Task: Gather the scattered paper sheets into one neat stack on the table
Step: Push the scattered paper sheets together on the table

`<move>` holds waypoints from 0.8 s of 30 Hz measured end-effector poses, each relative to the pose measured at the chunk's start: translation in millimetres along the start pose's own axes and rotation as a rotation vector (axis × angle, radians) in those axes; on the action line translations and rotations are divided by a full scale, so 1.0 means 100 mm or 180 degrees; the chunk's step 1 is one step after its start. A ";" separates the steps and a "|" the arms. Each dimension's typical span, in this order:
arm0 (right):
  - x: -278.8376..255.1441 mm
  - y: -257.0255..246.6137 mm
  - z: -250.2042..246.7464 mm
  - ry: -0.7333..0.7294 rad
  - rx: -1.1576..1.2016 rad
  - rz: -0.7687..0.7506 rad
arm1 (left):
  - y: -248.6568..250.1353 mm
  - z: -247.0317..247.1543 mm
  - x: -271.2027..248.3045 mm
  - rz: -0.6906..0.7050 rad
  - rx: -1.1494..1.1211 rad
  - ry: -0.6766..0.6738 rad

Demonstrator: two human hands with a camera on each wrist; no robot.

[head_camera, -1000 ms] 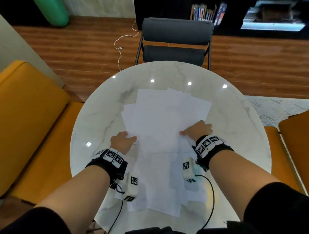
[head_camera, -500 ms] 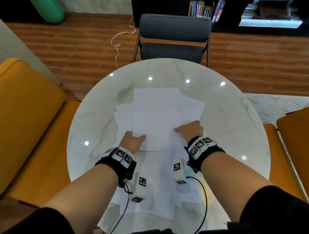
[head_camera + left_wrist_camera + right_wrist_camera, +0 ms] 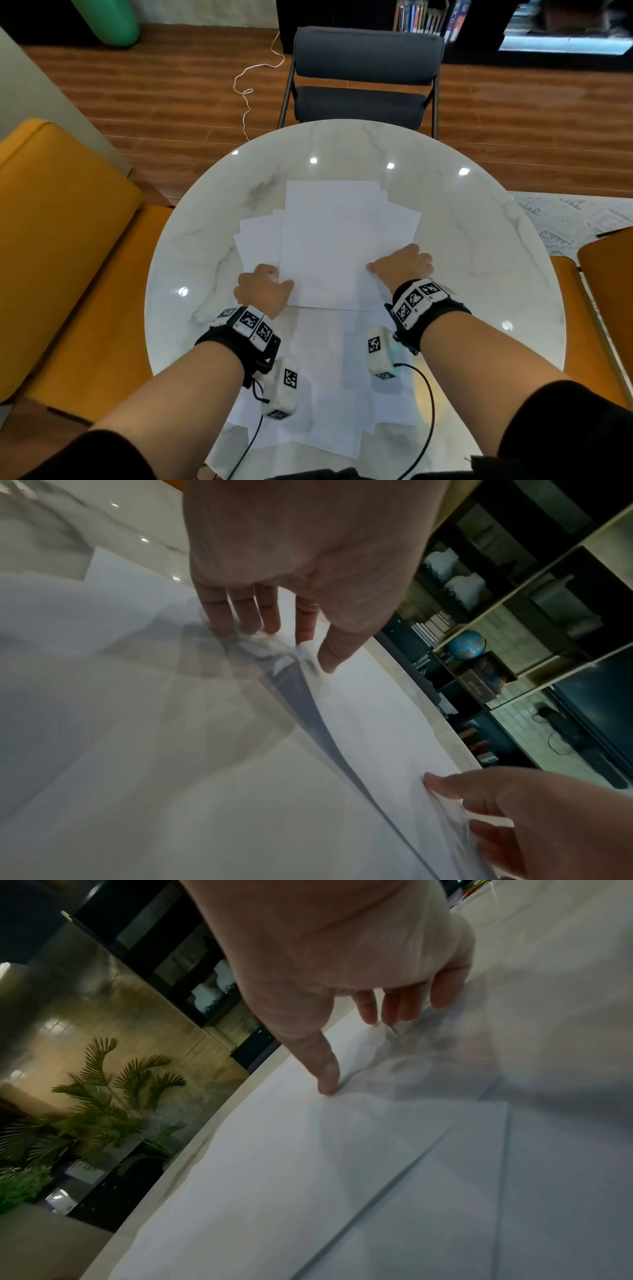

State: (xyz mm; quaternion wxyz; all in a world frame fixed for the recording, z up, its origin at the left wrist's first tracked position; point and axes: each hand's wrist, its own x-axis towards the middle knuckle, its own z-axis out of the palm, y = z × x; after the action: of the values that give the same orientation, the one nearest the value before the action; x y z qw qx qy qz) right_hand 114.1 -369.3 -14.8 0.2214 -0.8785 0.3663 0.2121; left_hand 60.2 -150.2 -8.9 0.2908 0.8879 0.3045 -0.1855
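Observation:
Several white paper sheets lie overlapped on the round marble table [image 3: 191, 240]. An upper pile [image 3: 337, 245] sits roughly squared, with corners of other sheets [image 3: 257, 240] fanning out to its left. More loose sheets [image 3: 329, 380] spread beneath my forearms toward the near edge. My left hand [image 3: 265, 286] pinches the upper pile's near-left corner, thumb on top and fingers under the lifted edge [image 3: 291, 645]. My right hand [image 3: 399, 263] pinches the near-right side, its thumb pressing the top sheet [image 3: 356, 1053].
A dark grey chair [image 3: 366, 68] stands at the table's far side. Orange seats flank it on the left [image 3: 68, 240] and right [image 3: 606, 274]. A white cable [image 3: 253, 78] lies on the wood floor. Black camera cables hang from both wrists.
The fanned upper sheets have been drawn together and turned straighter between my hands. Their near edge now shows as one line. Both hands stay at the pile's near corners.

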 end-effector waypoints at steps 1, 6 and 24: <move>0.01 -0.01 0.00 -0.0037 0.0044 0.0013 | 0.00 0.00 0.02 -0.0063 -0.0202 0.0030; 0.06 -0.02 -0.01 -0.0140 0.0039 0.0007 | 0.03 -0.03 0.06 -0.0561 -0.0993 0.0145; 0.10 0.05 -0.04 -0.0373 0.1031 -0.0986 | -0.12 -0.06 0.23 -0.0241 -0.0570 0.0180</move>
State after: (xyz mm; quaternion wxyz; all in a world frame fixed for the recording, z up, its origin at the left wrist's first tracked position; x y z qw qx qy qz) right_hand 117.7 -380.1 -18.6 0.4103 -0.8635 0.2428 0.1647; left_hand 70.8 -128.7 -20.9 0.3531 0.8511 0.3612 -0.1434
